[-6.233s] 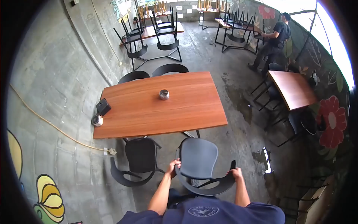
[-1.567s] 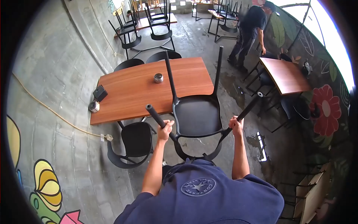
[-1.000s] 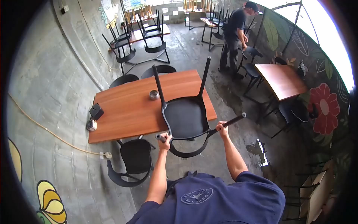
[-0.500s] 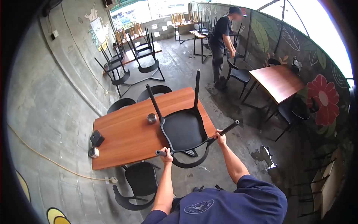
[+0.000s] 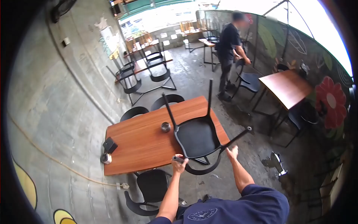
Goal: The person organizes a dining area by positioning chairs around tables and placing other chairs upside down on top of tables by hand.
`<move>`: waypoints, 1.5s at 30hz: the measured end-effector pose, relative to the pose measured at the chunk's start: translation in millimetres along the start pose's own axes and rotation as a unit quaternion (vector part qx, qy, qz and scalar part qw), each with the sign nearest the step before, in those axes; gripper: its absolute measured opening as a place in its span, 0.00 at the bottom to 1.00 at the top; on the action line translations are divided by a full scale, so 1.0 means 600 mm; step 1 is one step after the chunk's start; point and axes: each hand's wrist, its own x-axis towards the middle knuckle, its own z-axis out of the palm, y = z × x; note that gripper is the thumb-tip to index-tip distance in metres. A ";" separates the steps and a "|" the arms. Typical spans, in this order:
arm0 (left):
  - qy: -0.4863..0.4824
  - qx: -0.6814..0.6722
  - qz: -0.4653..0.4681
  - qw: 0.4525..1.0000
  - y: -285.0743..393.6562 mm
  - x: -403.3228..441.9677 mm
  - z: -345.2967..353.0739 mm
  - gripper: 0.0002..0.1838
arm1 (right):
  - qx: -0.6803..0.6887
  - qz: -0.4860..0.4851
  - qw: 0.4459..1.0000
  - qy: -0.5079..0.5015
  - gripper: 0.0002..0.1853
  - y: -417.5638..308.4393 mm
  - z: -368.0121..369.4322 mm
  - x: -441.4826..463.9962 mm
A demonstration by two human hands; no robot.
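A black chair (image 5: 197,137) is upside down with its legs pointing up, its seat over the right end of the wooden table (image 5: 140,140). My left hand (image 5: 179,164) is closed round the chair's near left leg. At the near right leg, my right hand (image 5: 232,152) grips close to where leg and frame meet. The curved backrest hangs below the tabletop's near edge. Whether the seat rests on the tabletop I cannot tell. A round metal tin (image 5: 166,127) stands on the table, left of the chair.
Another black chair (image 5: 153,184) stands at the table's near side. A black box (image 5: 110,145) and a small white device (image 5: 106,158) sit at the left end. A person (image 5: 228,48) holds a chair (image 5: 249,80) near a second table (image 5: 287,87). Chairs are stacked on tables behind.
The chair between my hands was upright on the floor; now it is inverted over the table. The other person has come from the back tables and pulled a chair out from the right table.
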 end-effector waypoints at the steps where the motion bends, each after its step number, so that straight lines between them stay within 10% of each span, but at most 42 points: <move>1: 0.025 0.127 0.093 0.987 0.002 -0.015 -0.029 0.19 | -0.029 0.049 0.998 -0.015 0.32 0.027 0.013 -0.033; 4: -0.006 0.174 -0.156 0.972 -0.091 -0.127 -0.154 0.28 | -0.105 0.181 0.956 -0.205 0.32 0.098 0.059 -0.175; 7: -0.043 0.358 -0.388 0.848 -0.132 -0.269 -0.311 0.30 | -0.093 0.153 0.811 -0.558 0.24 0.060 0.092 -0.341; 11: -0.129 0.457 -0.548 0.688 -0.164 -0.418 -0.487 0.32 | -0.119 0.113 0.652 -0.740 0.26 -0.064 0.170 -0.571; 14: -0.159 0.413 -0.333 0.832 -0.208 -0.502 -0.574 0.20 | -0.143 0.180 0.609 -0.759 0.29 -0.173 0.197 -0.711; 18: -0.010 0.290 -0.226 0.930 -0.193 -0.495 -0.609 0.12 | -0.078 0.220 0.800 -0.553 0.22 -0.185 0.228 -0.822; 25: 0.237 0.264 -0.372 0.858 -0.320 -0.528 -0.688 0.18 | 0.019 0.277 0.763 -0.584 0.18 -0.133 0.220 -0.831; 31: 0.182 -0.197 -0.615 0.742 -0.377 -0.479 -0.743 0.19 | -0.053 0.263 0.779 -0.566 0.18 -0.109 0.144 -0.823; 41: -0.010 -0.373 -0.620 0.690 -0.389 -0.418 -0.636 0.14 | -0.094 0.353 0.792 -0.489 0.21 0.024 0.032 -0.832; 45: -0.083 -0.330 -0.663 0.667 -0.398 -0.416 -0.597 0.12 | -0.034 0.339 0.903 -0.261 0.22 0.054 0.064 -0.830</move>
